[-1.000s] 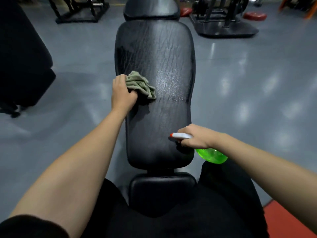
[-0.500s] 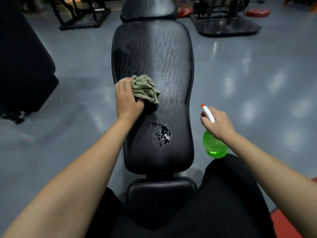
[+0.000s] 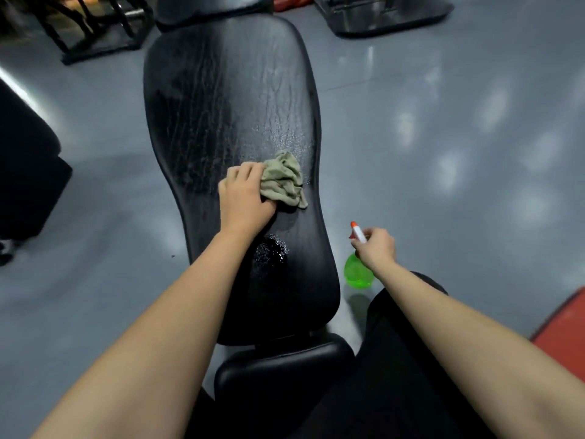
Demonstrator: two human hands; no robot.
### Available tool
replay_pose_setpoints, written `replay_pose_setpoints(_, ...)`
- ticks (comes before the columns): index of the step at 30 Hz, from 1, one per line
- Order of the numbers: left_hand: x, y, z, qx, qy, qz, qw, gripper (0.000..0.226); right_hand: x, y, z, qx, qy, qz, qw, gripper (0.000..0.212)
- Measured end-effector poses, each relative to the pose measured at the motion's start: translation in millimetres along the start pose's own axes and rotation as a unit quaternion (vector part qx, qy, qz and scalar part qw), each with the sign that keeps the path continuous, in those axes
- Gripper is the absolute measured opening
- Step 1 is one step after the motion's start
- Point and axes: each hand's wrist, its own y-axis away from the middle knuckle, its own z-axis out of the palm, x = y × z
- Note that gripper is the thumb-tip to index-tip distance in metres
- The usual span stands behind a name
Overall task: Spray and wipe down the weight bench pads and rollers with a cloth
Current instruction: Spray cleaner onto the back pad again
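The long black bench pad (image 3: 228, 99) runs away from me, its cracked surface shiny with wet. My left hand (image 3: 243, 198) grips a crumpled olive cloth (image 3: 283, 180) and presses it on the pad's right half, near the middle. A wet patch of spray (image 3: 272, 248) lies on the pad just behind that hand. My right hand (image 3: 375, 247) holds a green spray bottle (image 3: 357, 274) by its white and orange head, off the pad's right edge above the floor. A smaller black seat pad (image 3: 281, 359) sits close to me.
Grey glossy floor (image 3: 459, 137) surrounds the bench. Black equipment frames (image 3: 95, 30) and a dark base plate (image 3: 392, 14) stand at the far end. A black padded machine (image 3: 25, 172) is at the left. A red mat (image 3: 563, 331) lies at the right. My dark-clothed legs straddle the bench.
My right hand sprayed the pad, then pulled the bottle off to the right. My left hand has slid the cloth from the pad's left edge across to its right half.
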Motion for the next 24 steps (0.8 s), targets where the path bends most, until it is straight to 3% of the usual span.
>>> replay_pose_setpoints(5,-6.3,2.1,18.7,0.061,-0.022,0.018,0.998,0.048,36.4,-14.0,28.0,-0.020,0.059,0.044,0.997,0.016)
replay_pose_setpoints(12,-8.8,-8.8,24.8,0.057,-0.039,0.013,0.998,0.053,28.7,-32.2,45.9,-0.025,0.116,0.046,0.992,0.019)
replay_pose_setpoints(15,-11.7,-9.7,26.6,0.059,-0.037,0.016,0.997,0.051,21.1,-35.3,50.6,-0.035,0.152,0.041,0.987,0.032)
replay_pose_setpoints(18,-12.8,-10.7,26.0,0.047,-0.029,0.003,0.998,0.054,3.3,-33.5,45.1,0.010,0.078,0.043,0.996,0.050)
replay_pose_setpoints(21,-11.0,-12.1,24.5,0.034,-0.022,-0.008,0.999,0.053,-30.4,-26.3,27.3,0.130,-0.113,0.000,0.985,0.043)
replay_pose_setpoints(24,-11.9,-13.6,17.6,-0.001,-0.001,-0.027,1.000,0.051,-77.4,-10.4,-2.8,0.216,-0.200,-0.144,0.945,0.039)
